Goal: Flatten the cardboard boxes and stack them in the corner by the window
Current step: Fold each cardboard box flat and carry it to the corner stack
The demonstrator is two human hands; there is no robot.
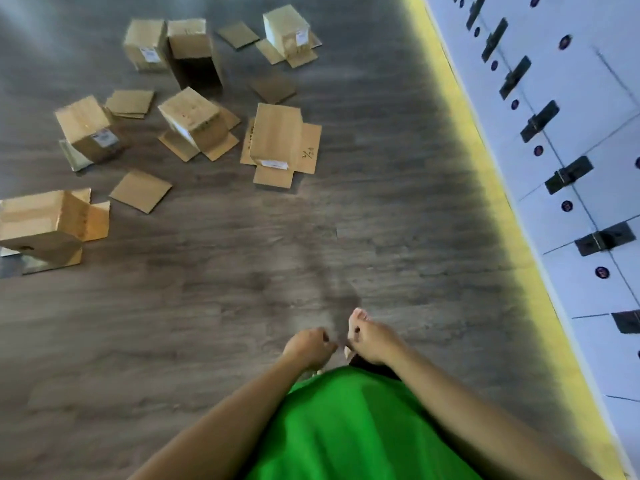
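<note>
Grey-brown wood-grain floor point(214, 306), blurred by camera motion, bordered along the right edge by a yellow strip point(491, 188) and beyond it a white locker wall point(588, 140) with black hinges and small round locks.

Cardboard boxes scattered over the far left part of the floor, none flattened, none stacked. At the far edge: an upright box with a white label point(145, 45), touching a taller open box with a dark inside point(194, 55), and further right a labelled box with splayed flaps point(286, 31). Nearer in: a tilted box with a label point(89, 128), a tipped box with open flaps point(195, 123), and a box lying on its spread flaps with handwriting on one flap point(277, 136). At the left edge: a larger box on its side with flaps open point(45, 225). Loose flat cardboard pieces point(140, 190) lying between and around them.

At the near edge, well apart from all the boxes: a green shirt point(346, 427) and two bare forearms. Left hand point(308, 348) and right hand point(369, 339) held just beside each other above the floor, fingers curled inward, nothing visibly held; cannot tell whether touching.
</note>
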